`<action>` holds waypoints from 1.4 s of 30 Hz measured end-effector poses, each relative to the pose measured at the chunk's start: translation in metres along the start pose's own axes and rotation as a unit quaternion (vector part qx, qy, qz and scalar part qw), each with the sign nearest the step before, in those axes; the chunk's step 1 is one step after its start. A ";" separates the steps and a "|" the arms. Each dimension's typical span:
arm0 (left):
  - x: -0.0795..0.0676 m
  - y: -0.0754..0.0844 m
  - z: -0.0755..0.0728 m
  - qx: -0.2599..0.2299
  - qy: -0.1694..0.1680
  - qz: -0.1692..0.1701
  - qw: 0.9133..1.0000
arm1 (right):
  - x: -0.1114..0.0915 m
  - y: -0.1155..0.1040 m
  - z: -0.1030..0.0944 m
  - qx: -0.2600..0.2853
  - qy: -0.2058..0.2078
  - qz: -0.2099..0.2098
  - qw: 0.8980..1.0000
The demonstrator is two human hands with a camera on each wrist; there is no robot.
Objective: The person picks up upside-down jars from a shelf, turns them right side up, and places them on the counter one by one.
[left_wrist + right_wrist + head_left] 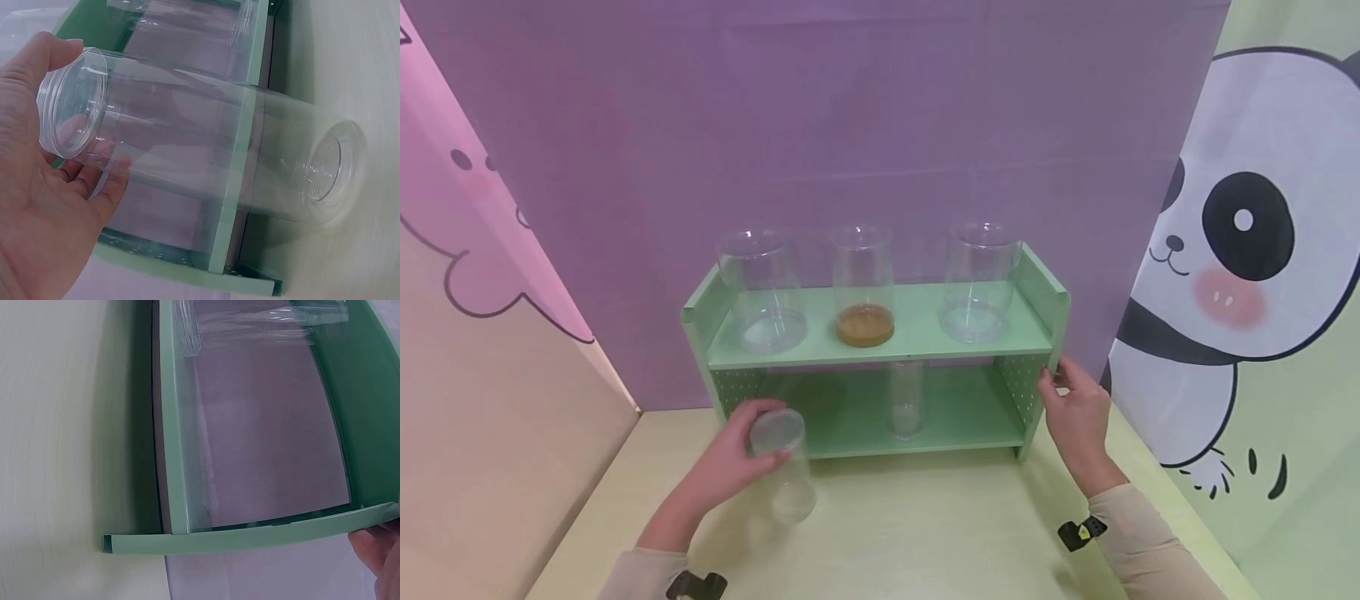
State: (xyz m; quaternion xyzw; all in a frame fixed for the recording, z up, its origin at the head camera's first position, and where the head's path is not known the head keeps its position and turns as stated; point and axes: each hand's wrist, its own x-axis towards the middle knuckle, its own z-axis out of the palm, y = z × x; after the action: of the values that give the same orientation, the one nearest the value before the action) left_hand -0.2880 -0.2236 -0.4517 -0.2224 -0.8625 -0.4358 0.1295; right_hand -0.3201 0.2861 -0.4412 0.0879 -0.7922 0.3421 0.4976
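My left hand (741,454) grips a tall clear plastic jar (181,128) round its top, thumb on one side and fingers on the other. The jar is slightly tilted in the head view, its base close over the table in front of the shelf's left end. My right hand (1078,412) holds the edge of the right side panel of a green two-tier shelf (880,358). In the right wrist view only its fingertips (369,547) show, at the panel's outer side.
Two wide clear jars, a left one (767,292) and a right one (977,283), stand on the upper tier. Between them is a jar with a brown base (865,325). A narrow clear jar (907,404) stands on the lower tier. A purple cloth (880,125) hangs behind.
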 end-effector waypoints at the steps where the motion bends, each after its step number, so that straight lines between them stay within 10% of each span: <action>1: -0.001 0.000 -0.001 0.002 0.001 -0.001 1.000 | 0.000 0.000 0.000 0.000 -0.001 0.000 1.000; 42: -0.012 -0.014 -0.014 0.009 0.012 0.025 1.000 | 0.000 -0.003 0.000 -0.006 -0.005 0.005 1.000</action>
State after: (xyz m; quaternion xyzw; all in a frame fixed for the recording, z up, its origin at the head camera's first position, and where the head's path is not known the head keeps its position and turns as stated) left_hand -0.2842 -0.2458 -0.4581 -0.2381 -0.8588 -0.4271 0.1527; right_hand -0.3185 0.2842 -0.4398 0.0825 -0.7969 0.3393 0.4929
